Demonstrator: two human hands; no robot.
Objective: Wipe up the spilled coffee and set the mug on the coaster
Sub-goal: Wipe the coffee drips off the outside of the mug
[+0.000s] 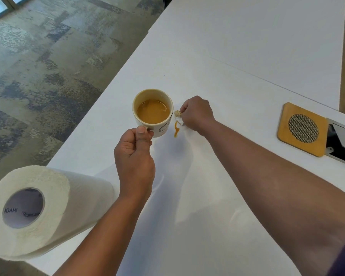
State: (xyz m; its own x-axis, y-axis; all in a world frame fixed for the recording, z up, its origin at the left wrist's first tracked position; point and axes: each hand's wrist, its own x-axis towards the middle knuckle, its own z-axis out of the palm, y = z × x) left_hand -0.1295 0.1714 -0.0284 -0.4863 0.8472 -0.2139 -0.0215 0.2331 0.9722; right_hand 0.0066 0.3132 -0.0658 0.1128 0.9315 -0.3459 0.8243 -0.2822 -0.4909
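A cream mug [153, 111] half full of milky coffee is at the middle of the white table [237, 62]. My left hand [134, 158] grips its handle from the near side; I cannot tell whether the mug touches the table. Just right of the mug, my right hand [196, 114] is closed on a small wad of paper towel [178, 116], stained brown, pressed to the table. A thin streak of spilled coffee [176, 130] runs toward me from the wad. The square wooden coaster [302, 129] with a round mesh centre lies far to the right.
A roll of paper towel [36, 210] lies on its side at the table's near left corner. A recessed cable hatch [343, 144] sits right beside the coaster. The table's left edge drops to patterned carpet [48, 66].
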